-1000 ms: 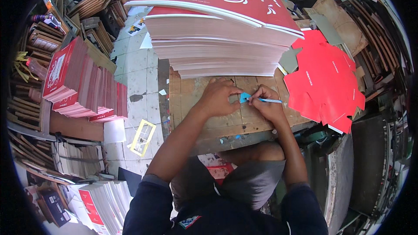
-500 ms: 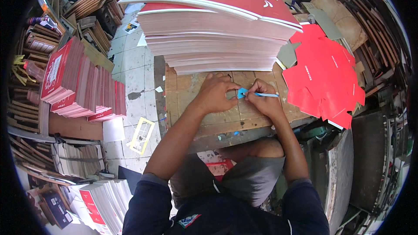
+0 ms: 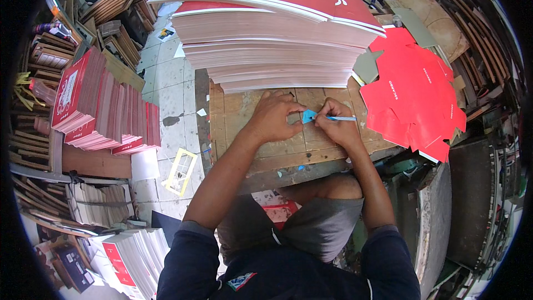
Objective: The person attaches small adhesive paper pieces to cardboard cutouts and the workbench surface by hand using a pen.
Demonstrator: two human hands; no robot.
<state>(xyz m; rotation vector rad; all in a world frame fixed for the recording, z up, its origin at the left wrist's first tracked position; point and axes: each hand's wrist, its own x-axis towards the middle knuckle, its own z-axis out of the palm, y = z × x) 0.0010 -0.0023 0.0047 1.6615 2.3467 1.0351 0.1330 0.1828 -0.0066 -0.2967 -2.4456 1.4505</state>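
A small blue piece of paper or card (image 3: 307, 115) is on the wooden board in front of me. My left hand (image 3: 272, 116) holds its left edge between thumb and forefinger, the other fingers resting on the wood. From the other side, my right hand (image 3: 337, 126) grips a slim white-and-blue pen (image 3: 343, 118) in a writing hold. The pen's tip end is at the blue piece, mostly hidden by my fingers, and its back end points right.
A tall stack of red-and-white printed sheets (image 3: 272, 50) stands on the wooden board (image 3: 261, 158) just beyond my hands. Red die-cut cards (image 3: 413, 97) lie in a pile at the right. More red-printed stacks (image 3: 105, 105) sit on a shelf at the left, above a tiled floor (image 3: 172, 78).
The pen and the fingers of my right hand have shifted slightly, and more of the blue piece shows. My left hand stays in place.
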